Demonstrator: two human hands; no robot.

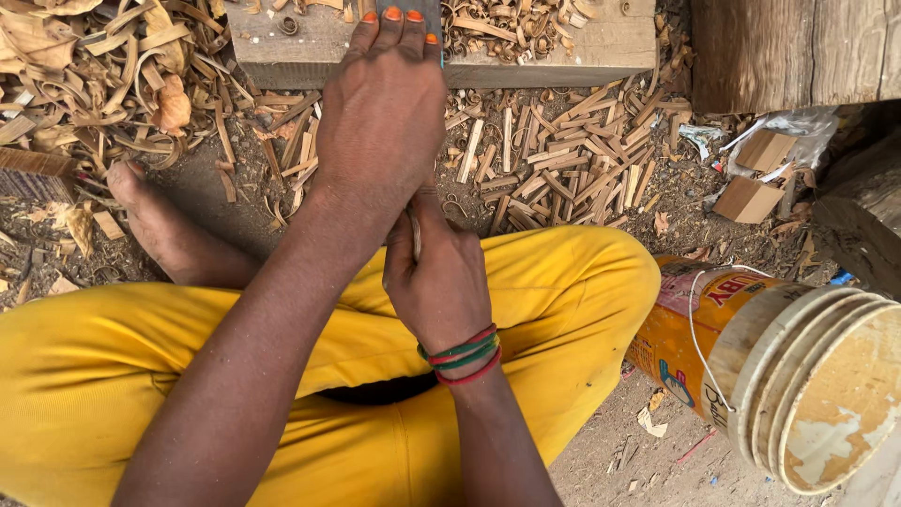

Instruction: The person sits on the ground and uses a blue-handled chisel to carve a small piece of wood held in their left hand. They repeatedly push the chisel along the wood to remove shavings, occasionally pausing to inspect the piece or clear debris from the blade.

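On the ground: we sit cross-legged in yellow trousers (563, 282) on bare dirt (601, 460), one bare foot (155, 221) out to the left.
Surface: wood shavings (113, 75) and short split sticks (563, 169) cover the dirt ahead of our knees.
Block: a flat wooden block (582, 47) lies across the top, more curls of shaving on it.
Right side: a yellow bucket (694, 329) lies tipped over, stacked with pale ones; a heavy timber (779, 47) stands behind it.
Left hand (380, 122): fingers bent down over a grey blade (427, 11) at the block's near edge, orange nails showing; we cannot see how tightly it grips.
Right hand (439, 282): closed in a fist around a thin stick (415, 235), just below the left hand and touching its wrist.
Wrist: red and green bangles (462, 355) on the right arm.
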